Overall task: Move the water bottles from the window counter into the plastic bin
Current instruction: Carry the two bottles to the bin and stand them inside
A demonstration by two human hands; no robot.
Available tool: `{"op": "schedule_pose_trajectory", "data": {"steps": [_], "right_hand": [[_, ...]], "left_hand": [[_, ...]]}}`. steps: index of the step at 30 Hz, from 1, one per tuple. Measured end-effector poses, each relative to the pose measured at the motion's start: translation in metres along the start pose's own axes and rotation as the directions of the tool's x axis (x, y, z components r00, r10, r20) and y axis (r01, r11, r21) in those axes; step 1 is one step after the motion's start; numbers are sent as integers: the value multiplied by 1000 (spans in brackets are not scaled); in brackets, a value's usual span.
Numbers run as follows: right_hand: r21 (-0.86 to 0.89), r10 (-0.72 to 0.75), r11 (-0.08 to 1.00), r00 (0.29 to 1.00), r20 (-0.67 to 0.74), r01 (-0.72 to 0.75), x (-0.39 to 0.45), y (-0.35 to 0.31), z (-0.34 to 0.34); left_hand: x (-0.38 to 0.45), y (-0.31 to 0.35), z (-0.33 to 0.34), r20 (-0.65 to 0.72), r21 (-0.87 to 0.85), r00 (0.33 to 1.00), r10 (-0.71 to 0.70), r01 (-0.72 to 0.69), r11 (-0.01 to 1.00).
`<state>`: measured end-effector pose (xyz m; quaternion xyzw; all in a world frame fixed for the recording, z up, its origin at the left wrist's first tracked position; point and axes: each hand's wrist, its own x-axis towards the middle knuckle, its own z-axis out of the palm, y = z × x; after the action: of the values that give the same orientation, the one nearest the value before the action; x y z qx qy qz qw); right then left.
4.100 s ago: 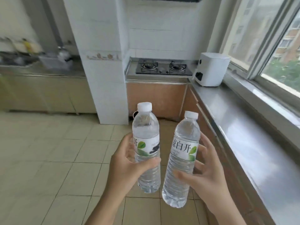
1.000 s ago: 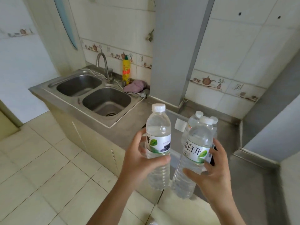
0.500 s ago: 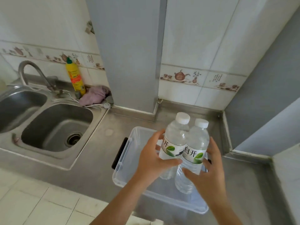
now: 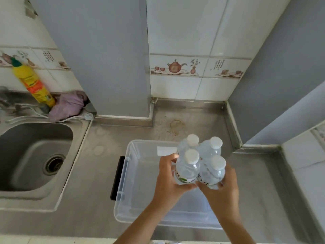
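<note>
A clear plastic bin (image 4: 126, 196) with a black handle sits on the steel counter near its front edge. Two white-capped water bottles stand upright in its far right corner, one at the back left (image 4: 185, 143) and one at the back right (image 4: 212, 148). My left hand (image 4: 169, 184) grips a third bottle (image 4: 188, 169) and my right hand (image 4: 222, 191) grips a fourth (image 4: 213, 171). Both held bottles are upright, side by side, inside the bin just in front of the standing pair. Whether their bases touch the bin floor is hidden.
A steel sink (image 4: 33, 155) lies to the left of the bin. A yellow detergent bottle (image 4: 33, 83) and a purple cloth (image 4: 69, 104) rest behind the sink. Tiled walls and a grey pillar (image 4: 109, 55) close the back; a raised ledge (image 4: 302, 161) runs along the right.
Both hands have lowered their bottles into the bin, next to the two standing there. The view has tilted down and moved closer to the counter.
</note>
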<state>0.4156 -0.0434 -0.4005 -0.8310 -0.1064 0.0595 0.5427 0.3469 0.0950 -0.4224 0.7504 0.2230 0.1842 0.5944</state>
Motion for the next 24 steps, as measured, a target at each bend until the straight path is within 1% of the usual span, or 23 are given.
{"op": "schedule_pose_trajectory", "data": {"steps": [7, 10, 15, 19, 24], "right_hand": [[3, 45, 999, 999, -9, -45, 0, 6, 3], [0, 51, 999, 999, -5, -51, 0, 7, 3], [-17, 5, 1000, 1000, 10, -5, -1, 0, 0], [-150, -77, 985, 995, 60, 86, -4, -3, -4], [-149, -59, 986, 994, 96, 73, -8, -9, -14]], "left_hand": [[5, -15, 9, -10, 50, 1000, 29, -29, 998], [7, -21, 11, 28, 60, 999, 26, -28, 998], [9, -26, 12, 78, 99, 997, 2, -9, 995], [6, -23, 11, 88, 116, 996, -18, 7, 993], [3, -11, 6, 79, 119, 997, -19, 9, 993]]}}
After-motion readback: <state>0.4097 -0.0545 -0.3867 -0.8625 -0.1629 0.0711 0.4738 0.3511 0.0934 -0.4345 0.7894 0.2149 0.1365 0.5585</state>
